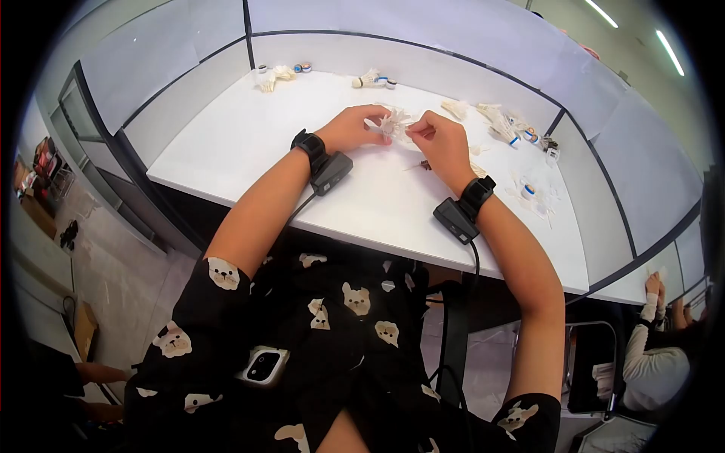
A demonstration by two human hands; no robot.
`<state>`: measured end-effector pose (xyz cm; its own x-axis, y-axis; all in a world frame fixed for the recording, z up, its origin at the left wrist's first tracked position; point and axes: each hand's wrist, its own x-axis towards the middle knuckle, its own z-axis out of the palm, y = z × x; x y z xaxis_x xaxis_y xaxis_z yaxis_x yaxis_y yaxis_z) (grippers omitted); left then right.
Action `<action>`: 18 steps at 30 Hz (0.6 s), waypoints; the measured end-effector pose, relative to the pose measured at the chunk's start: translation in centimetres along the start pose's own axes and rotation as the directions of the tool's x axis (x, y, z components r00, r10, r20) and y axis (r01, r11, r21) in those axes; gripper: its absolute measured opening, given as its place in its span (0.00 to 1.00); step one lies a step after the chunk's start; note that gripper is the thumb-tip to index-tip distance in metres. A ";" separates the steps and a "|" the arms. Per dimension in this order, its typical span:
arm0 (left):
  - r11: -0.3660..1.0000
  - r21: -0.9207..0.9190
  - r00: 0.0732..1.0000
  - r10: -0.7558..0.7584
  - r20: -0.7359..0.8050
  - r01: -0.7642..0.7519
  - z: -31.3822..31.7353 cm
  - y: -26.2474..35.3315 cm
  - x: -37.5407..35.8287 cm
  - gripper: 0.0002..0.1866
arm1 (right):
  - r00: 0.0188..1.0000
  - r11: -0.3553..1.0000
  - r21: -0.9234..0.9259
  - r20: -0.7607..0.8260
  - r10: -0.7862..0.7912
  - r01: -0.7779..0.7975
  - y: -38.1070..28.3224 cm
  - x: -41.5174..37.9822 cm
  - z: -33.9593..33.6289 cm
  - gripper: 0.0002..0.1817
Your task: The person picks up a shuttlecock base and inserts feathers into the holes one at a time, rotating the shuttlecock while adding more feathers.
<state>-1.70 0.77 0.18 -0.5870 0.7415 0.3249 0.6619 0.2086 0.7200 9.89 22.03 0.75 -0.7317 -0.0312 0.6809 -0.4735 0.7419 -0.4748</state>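
Above the white table, my left hand [355, 128] grips a white feathered shuttlecock [393, 122] between thumb and fingers. Its feathers look ragged and face partly toward me. At the shuttlecock's right edge, my right hand [440, 143] is closed in a pinch. Something thin and pale, which looks like a feather, seems to be between those fingertips, though it is too small to be sure. A small dark tuft [425, 164] lies on the table just under my right hand. Each wrist wears a black strap with a cabled box.
Shuttlecocks and parts lie along the table's back: a left group [281, 74], a middle shuttlecock [368, 79] and a right pile [498, 121]. A loose cork base [528, 190] sits among feather scraps at right. Partition walls [393, 51] enclose the table. Another person [653, 355] sits at far right.
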 end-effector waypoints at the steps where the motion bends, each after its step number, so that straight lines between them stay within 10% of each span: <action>1: 1.000 0.002 1.000 0.003 -0.006 -0.003 0.0 -0.1 0.0 0.27 | 1.000 1.000 -0.009 0.002 -0.002 0.002 0.0 0.0 0.0 0.04; 18: 0.999 -0.040 0.999 -0.032 -0.003 0.032 -0.1 0.7 -0.1 0.26 | 0.999 0.999 0.003 -0.031 0.043 -0.043 -0.2 0.0 -0.1 0.05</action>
<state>-1.20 0.79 0.72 -0.6097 0.7323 0.3033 0.6235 0.2068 0.7540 10.02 21.93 0.91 -0.7356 0.0214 0.6770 -0.4436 0.7402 -0.5053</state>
